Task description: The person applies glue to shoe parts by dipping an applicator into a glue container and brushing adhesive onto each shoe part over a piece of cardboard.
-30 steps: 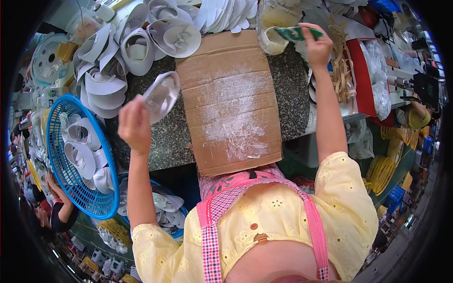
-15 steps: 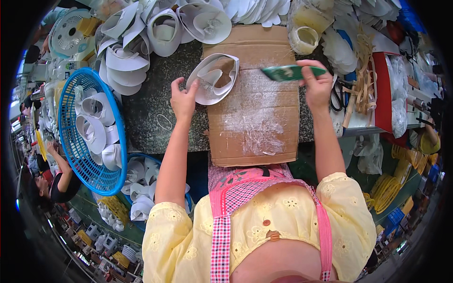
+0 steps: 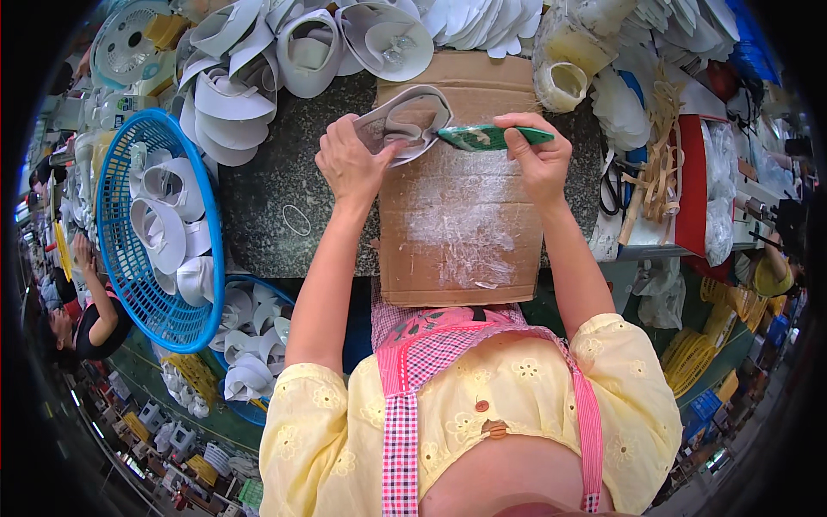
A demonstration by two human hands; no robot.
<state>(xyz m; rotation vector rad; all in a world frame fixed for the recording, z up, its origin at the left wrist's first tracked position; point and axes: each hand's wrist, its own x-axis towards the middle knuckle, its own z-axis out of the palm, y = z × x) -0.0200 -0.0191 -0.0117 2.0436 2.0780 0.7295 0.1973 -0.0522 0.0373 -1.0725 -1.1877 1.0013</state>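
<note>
My left hand (image 3: 351, 165) grips a white, curved piece like a shoe upper (image 3: 376, 123), with the thumb on its near edge and the fingers behind it. The piece is tilted up, an opening in its middle. In my right hand (image 3: 543, 159) is a flat green hand tool (image 3: 482, 138) with pale smears, pinched between thumb and fingers. Its tip points left and meets the right edge of the white piece, or lies just beside it; I cannot tell which. Beneath both lies a brown cardboard sheet (image 3: 521, 246) streaked with white residue.
Similar white pieces (image 3: 231, 112) are stacked at the back left. A blue basket (image 3: 217, 284) of them stands at the left. An open-topped, glue-crusted container (image 3: 564, 86) sits at the back right, near tan strips (image 3: 663, 164) and a red-sided box (image 3: 692, 172). A co-worker (image 3: 95, 310) is far left.
My right hand has brought the green tool left, up to the white piece. My left hand has shifted right and tipped the piece more upright.
</note>
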